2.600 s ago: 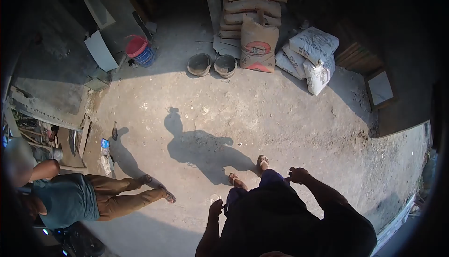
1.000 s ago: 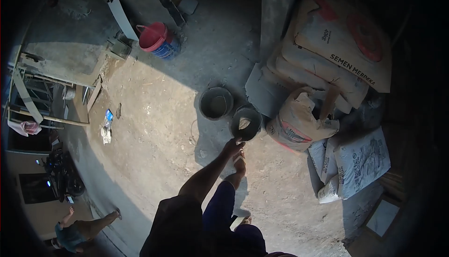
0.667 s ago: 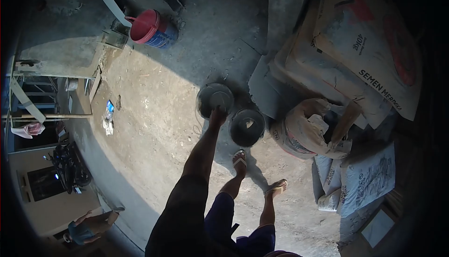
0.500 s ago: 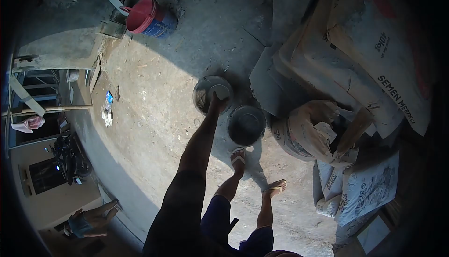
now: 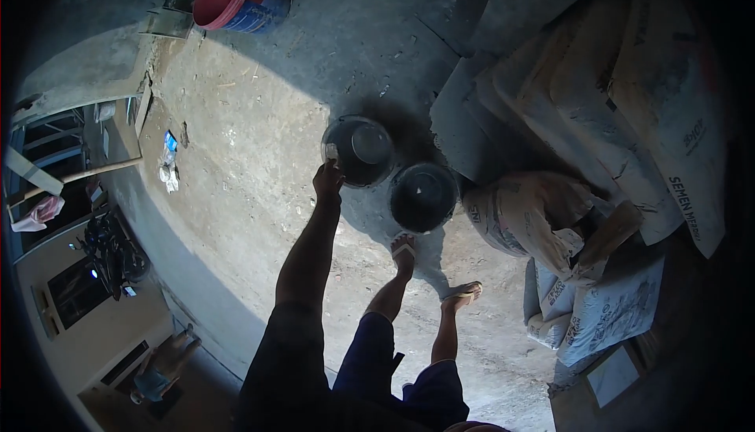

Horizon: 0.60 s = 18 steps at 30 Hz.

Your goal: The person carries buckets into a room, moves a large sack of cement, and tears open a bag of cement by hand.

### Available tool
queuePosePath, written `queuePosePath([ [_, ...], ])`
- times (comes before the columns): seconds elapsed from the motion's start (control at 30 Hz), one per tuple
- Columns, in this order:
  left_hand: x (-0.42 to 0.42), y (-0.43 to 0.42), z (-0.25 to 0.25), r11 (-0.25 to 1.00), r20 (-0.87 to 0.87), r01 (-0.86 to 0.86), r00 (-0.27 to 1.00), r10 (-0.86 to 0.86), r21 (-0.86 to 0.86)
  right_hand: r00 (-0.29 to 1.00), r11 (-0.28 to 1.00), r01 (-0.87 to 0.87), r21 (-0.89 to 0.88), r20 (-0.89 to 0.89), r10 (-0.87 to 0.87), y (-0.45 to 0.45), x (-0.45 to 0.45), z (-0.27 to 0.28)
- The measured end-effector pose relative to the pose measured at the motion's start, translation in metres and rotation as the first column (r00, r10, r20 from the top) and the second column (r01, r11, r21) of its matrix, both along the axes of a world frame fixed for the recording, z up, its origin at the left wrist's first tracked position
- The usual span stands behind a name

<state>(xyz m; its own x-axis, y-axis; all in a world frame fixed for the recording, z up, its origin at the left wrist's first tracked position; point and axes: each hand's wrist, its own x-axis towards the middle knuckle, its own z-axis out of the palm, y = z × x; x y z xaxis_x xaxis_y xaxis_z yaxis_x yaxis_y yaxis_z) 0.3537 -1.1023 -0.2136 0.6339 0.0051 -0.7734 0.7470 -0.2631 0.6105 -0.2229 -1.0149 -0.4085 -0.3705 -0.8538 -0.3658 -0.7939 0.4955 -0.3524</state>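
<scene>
My left hand (image 5: pixel 329 178) is at the near left rim of a dark round bucket (image 5: pixel 376 172). Its fingers look closed over that rim, though shadow hides part of them. The bucket stands on the concrete floor, with a paler round patch visible inside. Close beside it, nearer my feet, is a second black bucket (image 5: pixel 425 198) with a small bright spot inside. My right hand is out of view.
Stacked cement bags (image 5: pixel 629 117) rise on the right, with an opened paper bag (image 5: pixel 543 212) and smaller white bags (image 5: pixel 605 306) below. A red and blue bucket (image 5: pixel 244 0) sits upper left. A person (image 5: pixel 161 369) and motorcycle (image 5: pixel 114 255) are farther off.
My left hand has moved left, from inside the dark bucket to its rim. The view has shifted slightly, and the distant person has changed position.
</scene>
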Motion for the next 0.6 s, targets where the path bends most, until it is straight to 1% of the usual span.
queuePosePath([
  [0.07, -0.002, 0.023, 0.014, 0.982, 0.007, -0.171, 0.985, 0.172, -0.081, 1.000, 1.000, -0.012, 0.019, -0.004, 0.012, -0.001, 0.011, 0.010],
  [0.1, -0.004, 0.045, 0.011, 0.981, 0.005, -0.176, 0.984, 0.177, -0.081, 1.000, 0.999, -0.027, -0.032, 0.014, 0.027, 0.012, -0.013, -0.021],
  [0.13, -0.007, 0.071, 0.005, 0.998, 0.097, -0.009, 0.995, 0.016, -0.065, 0.999, 0.996, -0.038, -0.082, 0.033, 0.041, -0.003, 0.010, 0.006],
  [0.17, -0.011, 0.098, -0.001, 0.987, 0.186, 0.156, 0.971, -0.148, -0.031, 0.902, 0.865, -0.357, 0.352, -0.112, 0.418, -0.036, -0.028, 0.070],
  [0.2, -0.022, 0.110, 0.013, 0.966, 0.216, 0.258, 0.943, -0.254, 0.007, 0.597, 0.407, -0.608, 0.682, 0.056, 0.800, -0.101, -0.008, 0.220],
  [0.23, -0.037, 0.122, 0.026, 0.969, 0.237, 0.235, 0.948, -0.210, -0.081, 0.368, 0.110, -0.696, 0.709, 0.222, 0.903, -0.144, 0.024, 0.312],
  [0.27, -0.063, 0.137, 0.049, 0.983, 0.020, -0.030, 0.999, 0.034, -0.179, 0.233, -0.002, -0.783, 0.622, 0.295, 0.927, -0.173, 0.056, 0.344],
  [0.3, -0.080, 0.137, 0.075, 0.971, 0.269, 0.241, 0.934, -0.234, 0.007, 0.160, -0.008, -0.880, 0.475, 0.311, 0.937, -0.199, 0.090, 0.346],
  [0.33, -0.090, 0.145, 0.084, 0.983, 0.222, 0.182, 0.958, -0.182, 0.021, 0.207, 0.132, -0.962, 0.238, 0.329, 0.921, -0.220, 0.129, 0.314],
  [0.37, -0.104, 0.159, 0.092, 0.991, 0.287, 0.125, 0.952, -0.105, -0.053, 0.160, 0.152, -0.987, 0.052, 0.232, 0.960, -0.233, 0.158, 0.271],
  [0.4, -0.107, 0.191, 0.084, 0.981, 0.008, -0.136, 0.990, 0.138, -0.136, 0.212, 0.203, -0.977, 0.065, 0.203, 0.956, -0.248, 0.201, 0.251],
  [0.43, -0.109, 0.207, 0.088, 0.968, -0.048, -0.249, 0.968, 0.247, -0.035, 0.290, 0.281, -0.957, 0.072, 0.210, 0.934, -0.261, 0.236, 0.227],
  [0.47, -0.110, 0.221, 0.091, 0.970, -0.037, -0.242, 0.970, 0.241, -0.026, 0.264, 0.276, -0.960, -0.041, 0.189, 0.946, -0.275, 0.267, 0.204],
  [0.5, -0.114, 0.239, 0.099, 0.957, -0.049, -0.289, 0.956, 0.290, 0.025, 0.233, 0.234, -0.972, 0.007, 0.124, 0.965, -0.287, 0.294, 0.186],
  [0.53, -0.119, 0.260, 0.114, 0.934, -0.053, -0.344, 0.935, 0.349, 0.095, 0.253, 0.247, -0.967, 0.070, 0.091, 0.963, -0.295, 0.321, 0.181],
  [0.57, -0.121, 0.271, 0.127, 0.939, -0.035, -0.319, 0.945, 0.326, 0.132, 0.286, 0.263, -0.944, 0.199, 0.099, 0.953, -0.301, 0.347, 0.179],
  [0.6, -0.121, 0.283, 0.133, 0.930, -0.016, -0.330, 0.941, 0.337, 0.164, 0.249, 0.208, -0.942, 0.264, 0.133, 0.959, -0.302, 0.358, 0.168],
])
